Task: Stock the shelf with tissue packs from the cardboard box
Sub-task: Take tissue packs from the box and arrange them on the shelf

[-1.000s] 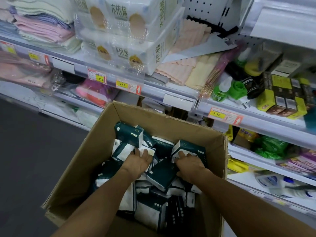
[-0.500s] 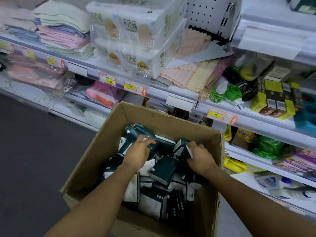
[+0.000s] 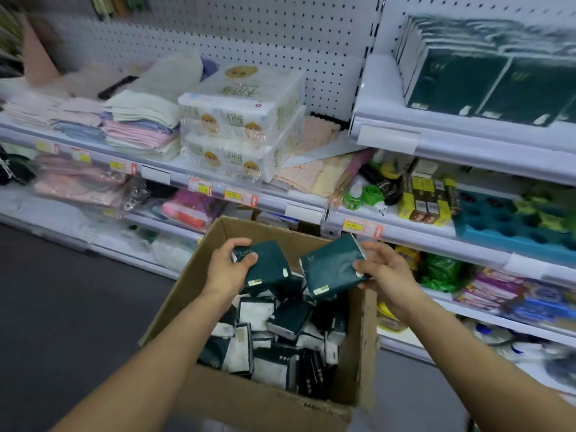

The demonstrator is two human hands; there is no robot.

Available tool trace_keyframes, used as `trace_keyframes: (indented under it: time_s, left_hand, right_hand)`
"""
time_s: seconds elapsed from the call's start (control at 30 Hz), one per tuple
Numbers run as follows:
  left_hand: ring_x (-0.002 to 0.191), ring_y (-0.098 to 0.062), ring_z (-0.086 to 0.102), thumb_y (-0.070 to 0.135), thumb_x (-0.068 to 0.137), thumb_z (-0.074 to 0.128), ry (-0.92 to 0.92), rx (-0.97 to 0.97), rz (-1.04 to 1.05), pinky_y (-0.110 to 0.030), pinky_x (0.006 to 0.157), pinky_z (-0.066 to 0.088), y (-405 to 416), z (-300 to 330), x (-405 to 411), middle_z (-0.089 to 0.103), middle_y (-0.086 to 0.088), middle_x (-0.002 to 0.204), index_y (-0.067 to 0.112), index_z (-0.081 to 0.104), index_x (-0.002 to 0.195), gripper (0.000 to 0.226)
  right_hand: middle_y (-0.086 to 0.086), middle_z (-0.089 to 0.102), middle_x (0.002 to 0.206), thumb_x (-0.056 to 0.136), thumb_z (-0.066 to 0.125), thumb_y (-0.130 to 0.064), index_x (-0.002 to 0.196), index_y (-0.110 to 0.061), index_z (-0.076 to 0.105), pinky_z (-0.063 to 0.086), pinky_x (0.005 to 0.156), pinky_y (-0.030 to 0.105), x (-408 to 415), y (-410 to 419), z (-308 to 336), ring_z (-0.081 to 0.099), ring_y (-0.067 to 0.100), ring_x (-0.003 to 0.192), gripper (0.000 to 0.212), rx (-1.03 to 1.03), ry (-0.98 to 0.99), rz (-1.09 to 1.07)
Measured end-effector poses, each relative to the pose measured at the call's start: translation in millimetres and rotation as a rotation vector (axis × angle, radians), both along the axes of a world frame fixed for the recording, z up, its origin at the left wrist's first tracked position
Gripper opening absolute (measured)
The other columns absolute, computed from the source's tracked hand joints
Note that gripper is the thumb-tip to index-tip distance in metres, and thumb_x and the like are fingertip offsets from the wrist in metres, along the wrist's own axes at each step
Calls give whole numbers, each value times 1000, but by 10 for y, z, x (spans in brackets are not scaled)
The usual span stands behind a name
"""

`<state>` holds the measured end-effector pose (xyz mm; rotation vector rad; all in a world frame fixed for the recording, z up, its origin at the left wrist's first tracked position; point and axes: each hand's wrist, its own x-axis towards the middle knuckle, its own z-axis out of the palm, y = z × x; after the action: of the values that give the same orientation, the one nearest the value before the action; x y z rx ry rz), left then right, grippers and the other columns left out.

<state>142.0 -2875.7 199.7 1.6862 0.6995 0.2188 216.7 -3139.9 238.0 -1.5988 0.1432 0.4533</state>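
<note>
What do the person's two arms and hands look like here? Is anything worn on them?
Both forearms are bare as far as the picture shows: no sleeves, gloves, watch or bracelet are visible. The left hand and the right hand show no rings that I can make out. The fingers are uncovered, with short nails.

Only one view is given, taken from a wide-angle camera worn on the head. It is directed forward and down, close above the cardboard box (image 3: pixel 255 400) at lower centre, while the shelf (image 3: pixel 467 145) is seen across the upper frame, curved by the lens.
</note>
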Motion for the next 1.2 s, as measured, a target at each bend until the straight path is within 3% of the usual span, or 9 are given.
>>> trace_keyframes:
  time_s: [0.13, 0.23, 0.37, 0.57, 0.67, 0.8, 0.87, 0.97, 1.2]
  left_hand:
    - [92, -35, 65, 12, 92, 66, -112, 24, -117, -45, 75, 59, -228, 428, 66, 65, -10, 113, 48, 71, 83, 38]
    - [76, -25, 56, 30, 89, 71, -195, 56, -241, -33, 65, 47, -586, 837, 92, 64, -1, 100, 34, 69, 91, 4]
    - [91, -1, 48, 40, 71, 85, -227, 266, -291, -8, 68, 37, -981, 1213, 198, 48, 8, 108, 25, 64, 99, 38]
    - [101, -8, 51, 41, 65, 88, -333, 342, -393, -20, 87, 45, -1475, 1583, 631, 47, 4, 113, 35, 59, 93, 41]
    - [90, 1, 46, 39, 78, 79, -429, 353, -379, -6, 76, 36, -1769, 1760, 894, 46, 7, 108, 33, 60, 95, 26]
    - [98, -5, 49, 27, 87, 72, -516, 315, -331, -19, 86, 43, -2088, 1937, 1225, 48, 5, 113, 32, 61, 103, 20]
    - [110, -3, 49, 20, 87, 73, -547, 275, -335, -30, 98, 47, -2201, 1984, 1382, 47, 5, 122, 36, 55, 120, 41]
    - [123, -15, 48, 25, 81, 79, -495, 131, -340, -40, 99, 50, -2385, 2058, 1579, 46, 8, 131, 43, 37, 135, 71]
    - [130, -21, 49, 42, 83, 73, -448, 38, -349, -48, 103, 47, -2691, 2093, 2009, 49, 3, 140, 55, 49, 109, 38]
  right_hand:
    - [9, 65, 94, 88, 58, 9, 121, -11, 55, 51, 65, 32, -88, -168, 328, 64, 21, 78, 38, 232, -11, -53]
    - [16, 66, 106, 88, 54, 11, 122, -7, 57, 53, 74, 37, -115, -302, 529, 65, 28, 90, 38, 290, -42, -34]
    - [17, 69, 113, 91, 54, 6, 124, -5, 59, 55, 70, 35, -86, -511, 833, 68, 28, 92, 36, 251, -116, 20]
    - [7, 74, 98, 93, 64, -17, 106, -4, 66, 53, 64, 21, 122, -1060, 1252, 70, 15, 82, 18, 41, -327, 41]
    - [14, 64, 83, 78, 76, -42, 95, 10, 59, 42, 66, 33, 365, -1501, 1483, 57, 22, 74, 57, -59, -432, 28]
    - [37, 52, 83, 63, 83, -56, 90, 11, 52, 38, 68, 40, 806, -2040, 1747, 50, 26, 73, 79, -19, -552, -117]
    - [35, 56, 89, 67, 83, -46, 98, 11, 54, 47, 72, 43, 1008, -2266, 1909, 58, 28, 79, 71, 4, -596, -206]
    - [18, 68, 93, 79, 79, -20, 96, -4, 61, 54, 78, 39, 1298, -2591, 2029, 68, 28, 87, 30, -30, -624, -339]
    - [5, 62, 76, 81, 77, -9, 93, -6, 61, 50, 68, 28, 1748, -3058, 1944, 60, 19, 73, 20, -239, -611, -439]
